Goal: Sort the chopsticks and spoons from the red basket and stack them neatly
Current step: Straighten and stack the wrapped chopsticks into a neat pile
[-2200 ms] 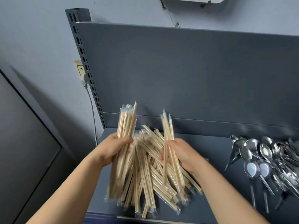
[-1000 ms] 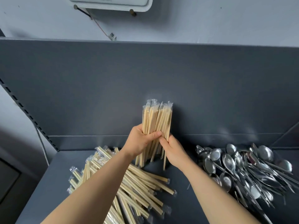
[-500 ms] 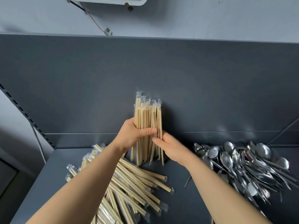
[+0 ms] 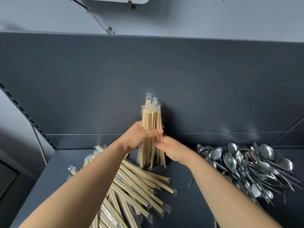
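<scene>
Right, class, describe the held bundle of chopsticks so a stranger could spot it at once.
Start at the dark grey shelf, with loose wrapped chopsticks at left and steel spoons heaped at right. Between them, the left hand and right hand grip one bundle. It alone stands upright, its lower ends on the shelf.

**No text you can read**

You can read nothing here. The small white tag (image 4: 109,29) on the thin reddish cable (image 4: 97,18) bears a dark square code pattern, too small to decode. The clear sleeves of the pale wooden chopsticks (image 4: 152,122) show no legible print.
</scene>
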Demonstrator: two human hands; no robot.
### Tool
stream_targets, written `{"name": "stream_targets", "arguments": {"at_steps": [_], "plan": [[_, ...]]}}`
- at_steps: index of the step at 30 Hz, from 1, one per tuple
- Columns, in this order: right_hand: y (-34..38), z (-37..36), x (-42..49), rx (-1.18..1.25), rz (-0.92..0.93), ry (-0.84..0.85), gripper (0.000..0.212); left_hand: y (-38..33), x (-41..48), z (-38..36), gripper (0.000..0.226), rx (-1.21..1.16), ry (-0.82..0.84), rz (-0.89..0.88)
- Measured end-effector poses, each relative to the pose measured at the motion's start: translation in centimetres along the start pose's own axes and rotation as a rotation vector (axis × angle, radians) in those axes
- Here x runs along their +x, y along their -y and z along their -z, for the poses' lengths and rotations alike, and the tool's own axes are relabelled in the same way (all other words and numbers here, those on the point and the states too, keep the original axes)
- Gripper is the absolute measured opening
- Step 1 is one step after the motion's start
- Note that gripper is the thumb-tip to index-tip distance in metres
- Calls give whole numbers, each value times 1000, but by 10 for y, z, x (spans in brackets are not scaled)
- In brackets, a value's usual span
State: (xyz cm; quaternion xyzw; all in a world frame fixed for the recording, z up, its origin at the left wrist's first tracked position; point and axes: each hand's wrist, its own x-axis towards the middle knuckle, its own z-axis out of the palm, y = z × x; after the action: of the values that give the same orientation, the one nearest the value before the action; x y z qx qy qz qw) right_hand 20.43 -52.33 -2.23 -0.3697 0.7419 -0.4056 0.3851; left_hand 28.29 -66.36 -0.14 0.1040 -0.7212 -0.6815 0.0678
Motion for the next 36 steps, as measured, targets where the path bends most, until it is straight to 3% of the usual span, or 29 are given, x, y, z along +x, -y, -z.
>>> {"name": "stream_targets", "arguments": {"at_steps": [6, 10, 13, 16, 22, 26, 28, 31, 33, 35, 36], "plan": [[8, -5, -6, 40, -42, -37, 41, -12, -12, -3, 24, -125, -102, -56], [20, -7, -11, 1, 48, -117, 64, -32, -26, 1, 19, -393, -220, -157], [31, -15, -14, -40, 88, -145, 63, -34, -42, 3, 2, -533, -254, -202], [38, -28, -17, -62, 55, -63, 58, -29, -58, 6, 12, -655, -282, -187], [51, -56, -29, -50, 47, 162, 11, -17, -95, 29, 48, -763, -335, -173], [61, -78, -36, -53, -13, 264, 7, -11, -115, 40, 12, -873, -433, -145], [64, -84, -38, -68, -4, 287, 21, -4, -121, 44, 9, -964, -501, -108], [57, -81, -44, -48, 26, 45, 32, 6, -133, 63, 20, -1107, -648, -84], [48, -82, -51, 223, -36, -118, 36, 11, -141, 76, 22, -1190, -735, -106], [42, -97, -52, 527, -117, -136, 41, 14, -147, 76, 21, -1195, -776, -111], [39, -108, -50, 564, -133, -142, 43, 14, -148, 71, 22, -1182, -783, -101]]}}
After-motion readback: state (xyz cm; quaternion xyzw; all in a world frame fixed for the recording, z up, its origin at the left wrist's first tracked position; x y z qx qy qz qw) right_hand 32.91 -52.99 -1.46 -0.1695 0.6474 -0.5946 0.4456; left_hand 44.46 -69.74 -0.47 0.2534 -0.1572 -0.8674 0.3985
